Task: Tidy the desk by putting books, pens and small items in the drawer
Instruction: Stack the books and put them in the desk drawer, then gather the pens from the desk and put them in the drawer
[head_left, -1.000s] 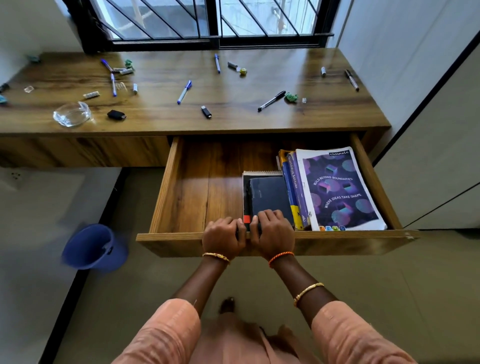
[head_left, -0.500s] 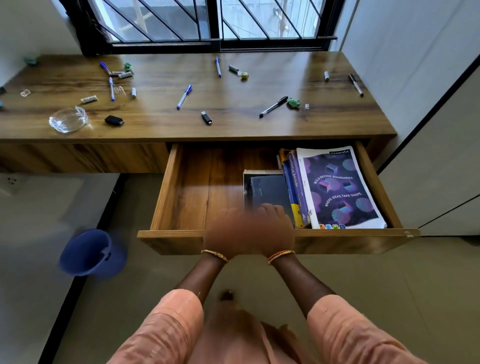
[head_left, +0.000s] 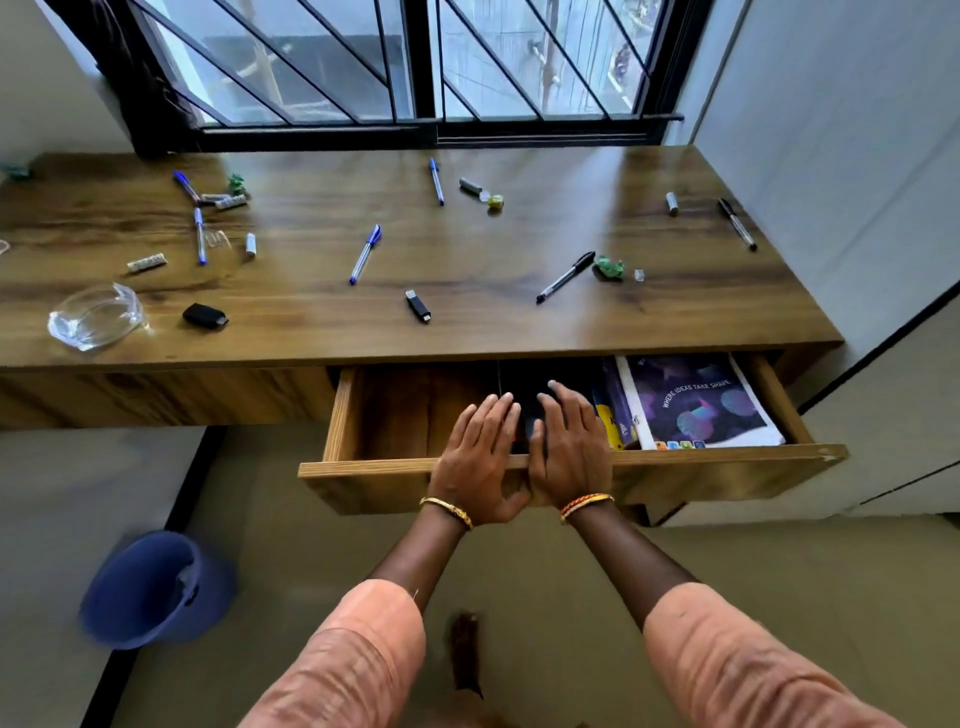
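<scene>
The wooden drawer (head_left: 727, 473) under the desk (head_left: 519, 322) stands partly out. Inside lie a purple-covered book (head_left: 701, 405), a yellow and blue book (head_left: 610, 415) and a dark notebook (head_left: 524, 387), half hidden by the desktop and my hands. My left hand (head_left: 478, 460) and my right hand (head_left: 569, 452) lie flat, fingers spread, palms over the drawer's front edge, holding nothing. On the desk lie a blue pen (head_left: 365, 253), a black pen (head_left: 566, 276), a black USB stick (head_left: 418, 306) and other pens and small items.
A clear glass dish (head_left: 96, 317) and a small black object (head_left: 204, 316) sit at the desk's left front. A blue bucket (head_left: 150, 590) stands on the floor at the left. A barred window runs behind the desk; a white wall panel closes the right side.
The drawer has slid part of the way in under the desk. My hands went from curled over its front edge to flat with fingers spread.
</scene>
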